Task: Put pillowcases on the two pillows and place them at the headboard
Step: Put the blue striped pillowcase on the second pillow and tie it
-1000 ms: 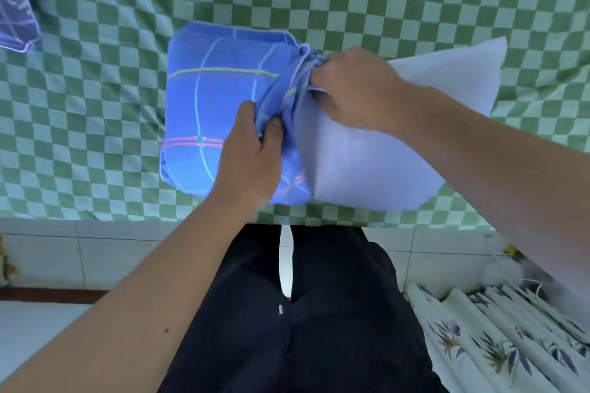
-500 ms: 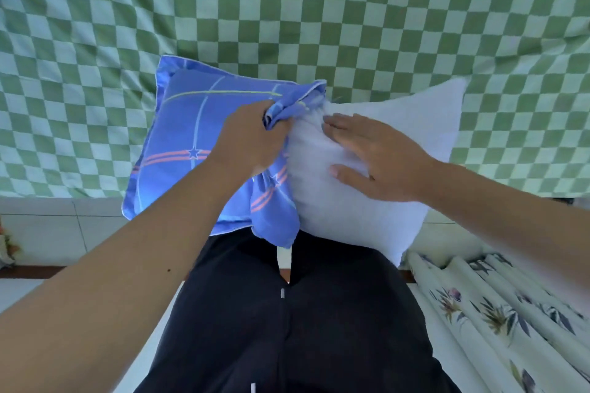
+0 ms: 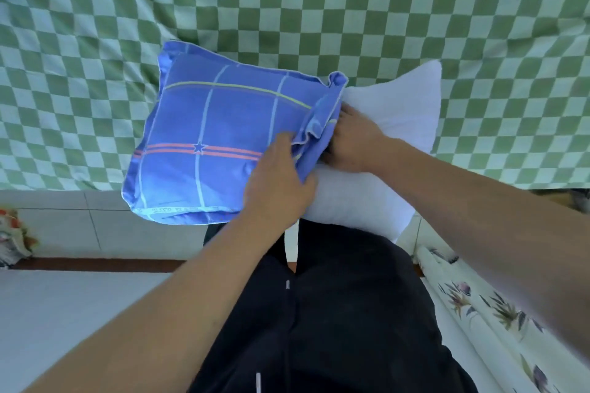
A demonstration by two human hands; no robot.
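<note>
A white pillow (image 3: pixel 396 118) lies at the near edge of the bed, its left half inside a blue plaid pillowcase (image 3: pixel 217 137) with a star and orange stripes. My left hand (image 3: pixel 277 182) grips the bunched open edge of the pillowcase from the near side. My right hand (image 3: pixel 351 143) is on the pillow right at the case's opening, fingertips tucked under the bunched blue cloth. The right half of the pillow is bare. A second pillow is not in view.
The bed is covered by a green-and-white checkered sheet (image 3: pixel 319 9). Below its edge is a white tiled bed base (image 3: pixel 64 220) and pale floor. A floral white cloth (image 3: pixel 479 313) lies at the lower right, beside my black trousers (image 3: pixel 335 313).
The pillowcase has slid further right over the pillow. My right hand went from lying flat on the bare pillow to reaching into the case's opening; my left hand shifted right along the edge.
</note>
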